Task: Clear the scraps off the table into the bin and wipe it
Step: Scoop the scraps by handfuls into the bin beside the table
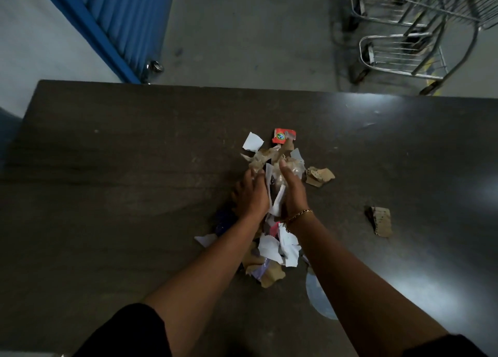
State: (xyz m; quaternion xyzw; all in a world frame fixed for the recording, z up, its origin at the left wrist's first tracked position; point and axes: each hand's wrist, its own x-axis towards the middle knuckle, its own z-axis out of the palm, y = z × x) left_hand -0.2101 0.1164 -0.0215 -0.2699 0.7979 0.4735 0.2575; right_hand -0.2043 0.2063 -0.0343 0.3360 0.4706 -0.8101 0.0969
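A pile of paper and cardboard scraps [272, 249] lies on the dark table [107, 181] in front of me. My left hand [252, 195] and my right hand [292, 189] press together from both sides on a bunch of crumpled scraps [269, 158] at the pile's far end. A red wrapper piece [283, 135] and a white scrap [252, 142] lie just beyond my fingers. A brown cardboard piece [319, 176] sits to the right of my right hand, and another cardboard piece [380, 220] lies farther right. No bin or cloth is in view.
A pale round disc [316, 294] lies on the table partly under my right forearm. Beyond the table's far edge are a grey floor, a blue wheeled panel [118, 20] at the left and metal trolleys [404, 52] at the right.
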